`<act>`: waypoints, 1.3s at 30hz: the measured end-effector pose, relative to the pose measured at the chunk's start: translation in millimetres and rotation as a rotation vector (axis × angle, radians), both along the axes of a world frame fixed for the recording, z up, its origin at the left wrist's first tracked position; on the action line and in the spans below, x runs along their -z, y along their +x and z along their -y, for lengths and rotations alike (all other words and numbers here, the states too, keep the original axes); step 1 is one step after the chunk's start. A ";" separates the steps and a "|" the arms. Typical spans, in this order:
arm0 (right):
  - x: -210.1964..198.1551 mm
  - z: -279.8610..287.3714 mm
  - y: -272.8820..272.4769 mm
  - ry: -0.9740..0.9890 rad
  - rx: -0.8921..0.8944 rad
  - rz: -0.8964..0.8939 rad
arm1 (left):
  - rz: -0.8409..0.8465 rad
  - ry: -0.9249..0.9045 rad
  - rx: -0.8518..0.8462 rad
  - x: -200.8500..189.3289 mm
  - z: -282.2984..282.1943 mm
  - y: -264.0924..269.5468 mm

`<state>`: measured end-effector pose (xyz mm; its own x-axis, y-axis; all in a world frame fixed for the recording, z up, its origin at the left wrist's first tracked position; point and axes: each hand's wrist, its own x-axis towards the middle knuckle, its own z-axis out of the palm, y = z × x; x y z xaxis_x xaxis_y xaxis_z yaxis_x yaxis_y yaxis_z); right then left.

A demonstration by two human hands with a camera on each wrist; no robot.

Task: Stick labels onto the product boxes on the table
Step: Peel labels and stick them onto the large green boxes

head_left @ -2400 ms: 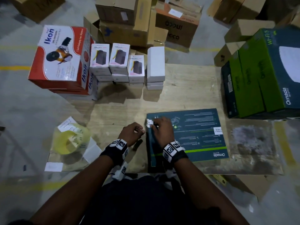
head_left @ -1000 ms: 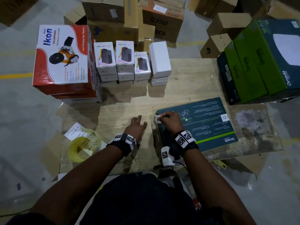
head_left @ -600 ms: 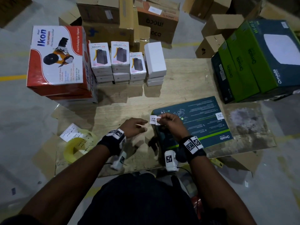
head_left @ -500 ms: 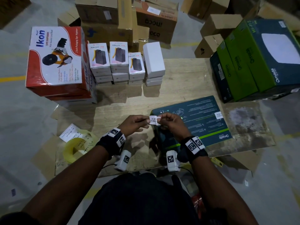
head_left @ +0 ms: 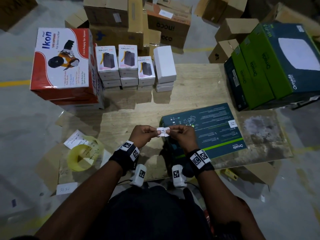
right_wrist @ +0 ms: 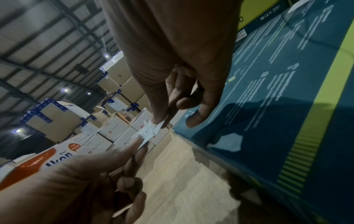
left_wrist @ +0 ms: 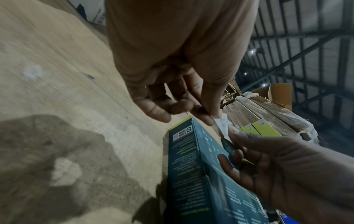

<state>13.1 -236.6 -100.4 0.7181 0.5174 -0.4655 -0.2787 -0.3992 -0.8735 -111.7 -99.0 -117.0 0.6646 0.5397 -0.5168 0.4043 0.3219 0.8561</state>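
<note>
A small white label [head_left: 163,132] with black print is held taut between both hands, just above the near left corner of a flat teal Omada box [head_left: 213,129] lying on the wooden table [head_left: 190,84]. My left hand [head_left: 147,133] pinches the label's left end, my right hand [head_left: 178,131] pinches its right end. In the left wrist view the label [left_wrist: 223,125] shows between the fingertips above the box's [left_wrist: 191,166] edge. In the right wrist view the label [right_wrist: 149,131] hangs beside the box [right_wrist: 277,106]. Another white label [head_left: 232,123] sits on the box's far right.
Red Ikon boxes [head_left: 62,66] stand at the back left, with stacked Halley boxes [head_left: 124,64] and plain white boxes [head_left: 164,66] beside them. Green Omada cartons [head_left: 270,66] fill the right. A yellow label roll [head_left: 84,155] lies near left. Cardboard cartons [head_left: 121,23] stand behind the table.
My left hand rose from the table and took the label's left end. The right hand lifted the label off the box's corner, and both hands now hold it.
</note>
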 end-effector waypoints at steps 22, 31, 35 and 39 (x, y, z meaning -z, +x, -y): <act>26.0 45.0 11.2 -0.150 -0.086 0.252 | -0.204 -0.154 -0.060 34.2 53.2 -3.0; 31.1 41.3 6.9 -0.181 -0.089 0.340 | -0.189 -0.156 -0.106 46.2 55.2 -3.1; 33.3 40.9 10.4 -0.218 -0.108 0.339 | -0.184 -0.141 -0.115 49.8 56.8 0.0; 34.5 41.9 9.7 -0.225 -0.119 0.375 | -0.202 -0.147 -0.130 50.4 58.5 3.0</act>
